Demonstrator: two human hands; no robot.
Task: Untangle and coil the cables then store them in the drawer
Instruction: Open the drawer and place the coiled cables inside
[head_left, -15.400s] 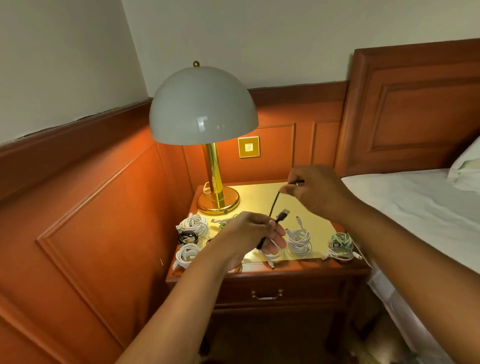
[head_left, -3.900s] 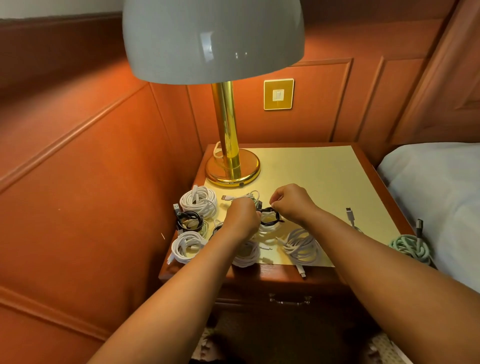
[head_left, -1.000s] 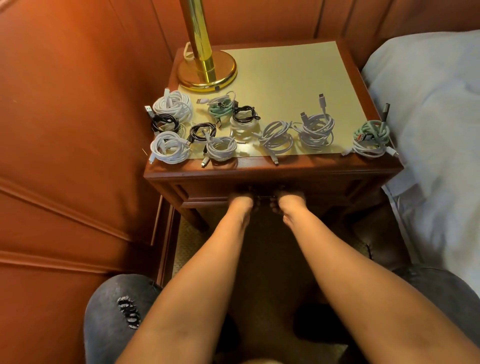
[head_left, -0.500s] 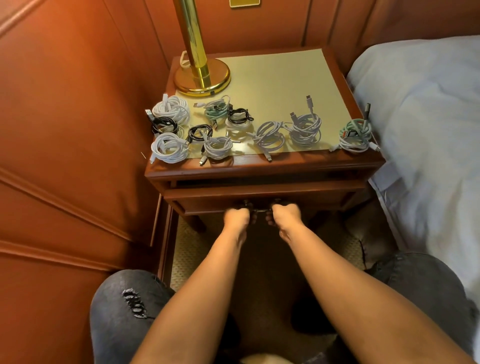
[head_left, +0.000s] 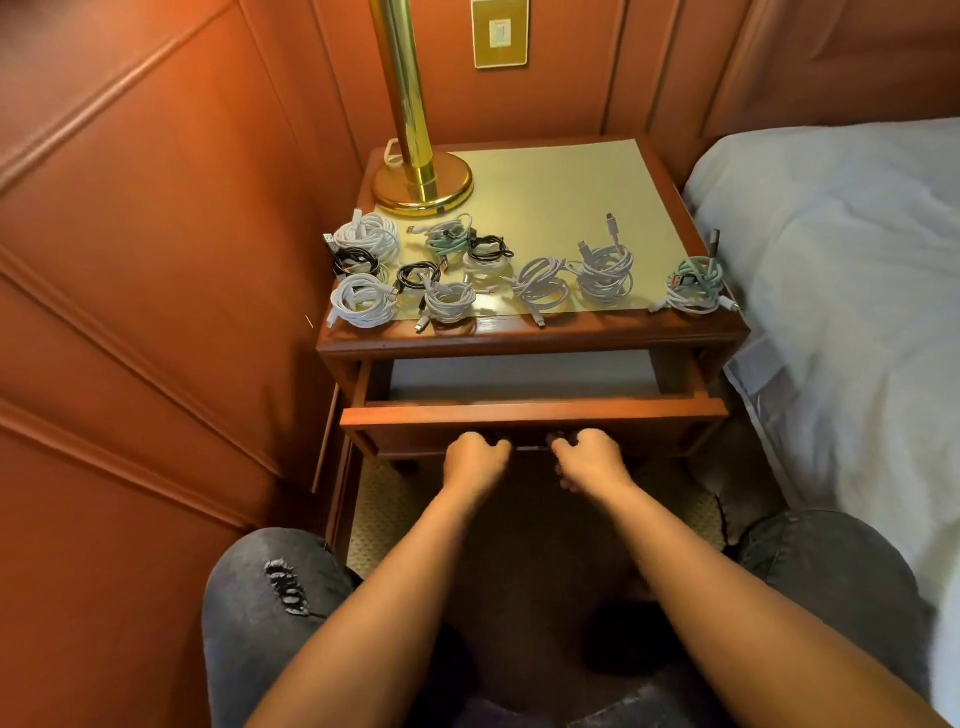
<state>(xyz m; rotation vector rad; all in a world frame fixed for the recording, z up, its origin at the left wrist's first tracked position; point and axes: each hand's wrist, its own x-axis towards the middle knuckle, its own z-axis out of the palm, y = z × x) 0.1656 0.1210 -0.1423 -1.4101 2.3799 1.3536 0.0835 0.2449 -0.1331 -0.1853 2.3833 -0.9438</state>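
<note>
Both hands, left hand and right hand, are curling around the drawer handle, drawer partly out. Coiled cables are sitting on the counter. I'd be pulling evenly, straight back, so it isn't jamming.

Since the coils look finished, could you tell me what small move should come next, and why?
Probably keep pulling the drawer further out: both hands, left hand and right hand, grip its handle, only a narrow gap shows, and the coiled cables wait on the nightstand.
</note>
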